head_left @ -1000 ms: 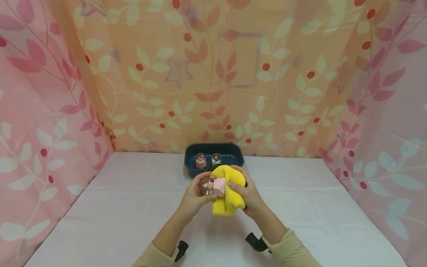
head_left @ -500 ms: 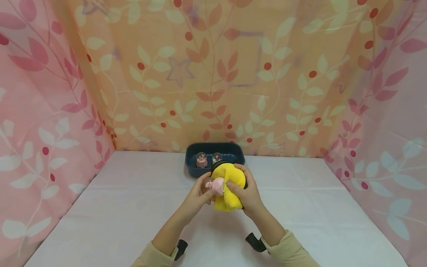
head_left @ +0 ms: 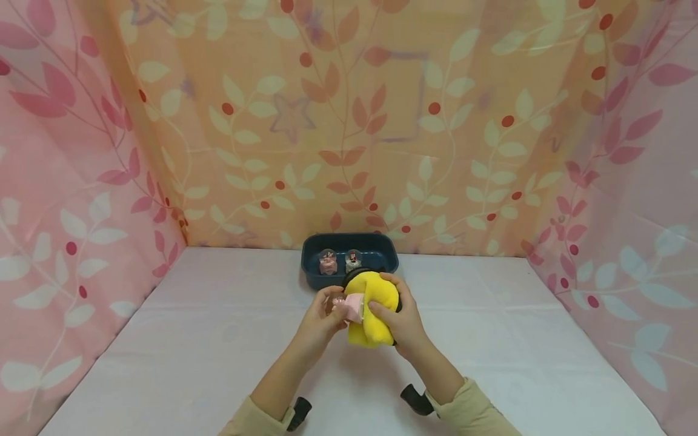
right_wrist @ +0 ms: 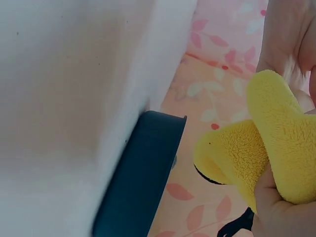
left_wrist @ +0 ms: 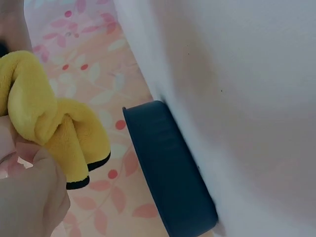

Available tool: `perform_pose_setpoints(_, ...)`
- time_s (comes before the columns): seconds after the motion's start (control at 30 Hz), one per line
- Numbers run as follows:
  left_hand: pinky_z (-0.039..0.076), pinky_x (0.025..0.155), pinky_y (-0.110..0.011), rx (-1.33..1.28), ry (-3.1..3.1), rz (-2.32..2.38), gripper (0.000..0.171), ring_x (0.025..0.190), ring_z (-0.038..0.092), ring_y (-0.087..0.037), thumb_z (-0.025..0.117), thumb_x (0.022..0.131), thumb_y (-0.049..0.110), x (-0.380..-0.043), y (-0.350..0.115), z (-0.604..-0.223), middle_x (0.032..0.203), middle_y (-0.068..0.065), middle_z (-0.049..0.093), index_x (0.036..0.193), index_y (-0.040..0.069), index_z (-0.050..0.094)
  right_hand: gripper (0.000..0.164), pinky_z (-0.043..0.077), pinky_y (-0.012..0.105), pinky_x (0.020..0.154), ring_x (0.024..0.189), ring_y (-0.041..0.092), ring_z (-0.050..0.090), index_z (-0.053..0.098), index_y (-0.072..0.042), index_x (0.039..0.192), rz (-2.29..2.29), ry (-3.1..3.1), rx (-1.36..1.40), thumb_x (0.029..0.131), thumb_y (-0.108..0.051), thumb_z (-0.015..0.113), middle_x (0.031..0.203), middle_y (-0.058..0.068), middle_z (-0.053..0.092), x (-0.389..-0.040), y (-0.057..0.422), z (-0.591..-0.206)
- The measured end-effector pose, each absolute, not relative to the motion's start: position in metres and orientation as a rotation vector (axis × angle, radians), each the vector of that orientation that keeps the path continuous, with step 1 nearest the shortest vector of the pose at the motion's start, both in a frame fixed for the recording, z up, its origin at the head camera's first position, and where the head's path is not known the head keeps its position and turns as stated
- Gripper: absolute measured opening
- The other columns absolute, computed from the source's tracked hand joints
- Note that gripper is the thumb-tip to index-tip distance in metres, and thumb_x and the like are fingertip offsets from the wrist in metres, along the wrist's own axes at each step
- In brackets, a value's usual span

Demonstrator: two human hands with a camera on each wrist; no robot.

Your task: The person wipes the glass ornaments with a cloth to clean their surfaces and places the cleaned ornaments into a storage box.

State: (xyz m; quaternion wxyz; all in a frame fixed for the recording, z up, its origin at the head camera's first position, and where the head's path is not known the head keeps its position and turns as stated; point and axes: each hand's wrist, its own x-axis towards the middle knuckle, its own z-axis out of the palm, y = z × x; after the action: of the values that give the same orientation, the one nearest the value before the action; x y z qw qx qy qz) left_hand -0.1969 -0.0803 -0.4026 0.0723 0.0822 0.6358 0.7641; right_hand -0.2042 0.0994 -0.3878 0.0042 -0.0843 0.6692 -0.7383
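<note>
A small snow globe with a faceted pink base [head_left: 353, 307] lies tilted on its side between the two hands. The left hand [head_left: 318, 321] grips its clear dome, which the fingers partly cover. In the right hand [head_left: 408, 321] is a bunched yellow towel [head_left: 384, 287] with black edging, its folds against the globe's base and the thumb pressing on top. The right wrist view shows the fluffy towel [right_wrist: 291, 148] doubled over in the fingers. In the left wrist view, the left hand [left_wrist: 34, 197] pinches the globe beside the towel.
Behind the hands, a dark blue tray [head_left: 316, 281] stands near the back of the white-covered table [head_left: 229, 339]. Inside it are a pink-based snow globe [head_left: 328, 263] and a white-based snow globe [head_left: 353, 260]. Patterned curtains [head_left: 349, 121] enclose the table at back and sides.
The globe has turned and tilted a little in the left fingers, and the towel has shifted slightly against its base. Both hands stay in nearly the same place in front of the tray.
</note>
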Motion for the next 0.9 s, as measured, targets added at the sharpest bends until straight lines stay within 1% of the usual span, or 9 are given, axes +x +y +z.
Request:
perform_pose_setpoints(0.17, 0.047, 0.093, -0.03, 0.237, 1.902, 2.331, 0.053, 0.106, 0.054, -0.022, 0.066, 0.093, 0.017, -0.197, -0.082, -0.404, 0.131, -0.017, 0.044, 0.135, 0.002, 0.037, 0.058, 0.05, 0.035, 0.082, 0.101, 0.027, 0.049, 0.037, -0.011, 0.14, -2.313, 2.084, -0.18, 0.09, -0.002, 0.063, 0.12, 0.015, 0.043, -0.204, 0.098, -0.39)
perform_pose_setpoints(0.3, 0.046, 0.095, -0.03, 0.229, 1.933, 2.323, 0.06, 0.108, 0.05, -0.023, 0.071, 0.09, 0.018, -0.199, -0.083, -0.404, 0.132, -0.016, 0.045, 0.138, 0.001, 0.04, 0.056, 0.051, 0.035, 0.083, 0.103, 0.026, 0.05, 0.038, -0.013, 0.14, -2.342, 2.041, -0.101, 0.091, 0.002, 0.06, 0.122, 0.015, 0.043, -0.204, 0.098, -0.389)
perform_pose_setpoints(0.37, 0.046, 0.094, -0.03, 0.217, 1.953, 2.311, 0.061, 0.107, 0.048, -0.024, 0.073, 0.088, 0.019, -0.199, -0.083, -0.404, 0.13, -0.015, 0.046, 0.139, 0.002, 0.042, 0.055, 0.051, 0.035, 0.083, 0.103, 0.026, 0.05, 0.038, -0.012, 0.14, -2.355, 2.029, -0.076, 0.091, 0.002, 0.059, 0.123, 0.015, 0.043, -0.205, 0.098, -0.389)
perform_pose_setpoints(0.47, 0.047, 0.089, -0.028, 0.222, 1.978, 2.299, 0.06, 0.103, 0.047, -0.024, 0.075, 0.087, 0.018, -0.199, -0.083, -0.404, 0.124, -0.013, 0.048, 0.138, 0.006, 0.046, 0.055, 0.052, 0.035, 0.083, 0.103, 0.027, 0.049, 0.038, -0.013, 0.14, -2.36, 2.039, -0.055, 0.091, 0.002, 0.059, 0.123, 0.016, 0.043, -0.205, 0.098, -0.39)
perform_pose_setpoints(0.57, 0.047, 0.085, -0.028, 0.246, 2.021, 2.277, 0.061, 0.101, 0.046, -0.024, 0.075, 0.086, 0.019, -0.2, -0.083, -0.403, 0.123, -0.012, 0.05, 0.14, 0.01, 0.047, 0.055, 0.052, 0.036, 0.085, 0.104, 0.028, 0.05, 0.037, -0.013, 0.14, -2.366, 2.05, -0.021, 0.092, 0.0, 0.06, 0.124, 0.016, 0.043, -0.206, 0.098, -0.391)
perform_pose_setpoints(0.67, 0.046, 0.086, -0.028, 0.266, 2.059, 2.253, 0.061, 0.103, 0.046, -0.023, 0.071, 0.089, 0.022, -0.2, -0.084, -0.401, 0.127, -0.012, 0.05, 0.143, 0.011, 0.042, 0.056, 0.052, 0.036, 0.085, 0.104, 0.027, 0.05, 0.036, -0.014, 0.141, -2.381, 2.046, 0.02, 0.092, -0.002, 0.06, 0.125, 0.015, 0.043, -0.206, 0.1, -0.392)
perform_pose_setpoints(0.77, 0.045, 0.088, -0.03, 0.256, 1.995, 2.294, 0.06, 0.104, 0.05, -0.022, 0.064, 0.094, 0.019, -0.202, -0.084, -0.398, 0.132, -0.014, 0.044, 0.145, 0.011, 0.035, 0.057, 0.051, 0.036, 0.086, 0.105, 0.027, 0.051, 0.036, -0.014, 0.142, -2.401, 2.036, 0.044, 0.092, -0.002, 0.06, 0.126, 0.014, 0.043, -0.207, 0.105, -0.392)
perform_pose_setpoints(0.83, 0.046, 0.089, -0.031, 0.242, 1.918, 2.34, 0.057, 0.101, 0.053, -0.02, 0.058, 0.097, 0.017, -0.203, -0.084, -0.394, 0.132, -0.015, 0.039, 0.146, 0.009, 0.03, 0.057, 0.051, 0.036, 0.085, 0.105, 0.028, 0.051, 0.035, -0.014, 0.142, -2.407, 2.042, 0.049, 0.092, -0.003, 0.06, 0.126, 0.014, 0.043, -0.207, 0.109, -0.392)
perform_pose_setpoints(0.9, 0.046, 0.091, -0.031, 0.224, 1.848, 2.385, 0.057, 0.095, 0.055, -0.019, 0.054, 0.095, 0.014, -0.204, -0.083, -0.391, 0.132, -0.015, 0.035, 0.145, 0.007, 0.026, 0.057, 0.051, 0.036, 0.084, 0.105, 0.028, 0.051, 0.035, -0.014, 0.142, -2.416, 2.041, 0.047, 0.092, -0.003, 0.06, 0.126, 0.014, 0.043, -0.206, 0.113, -0.392)
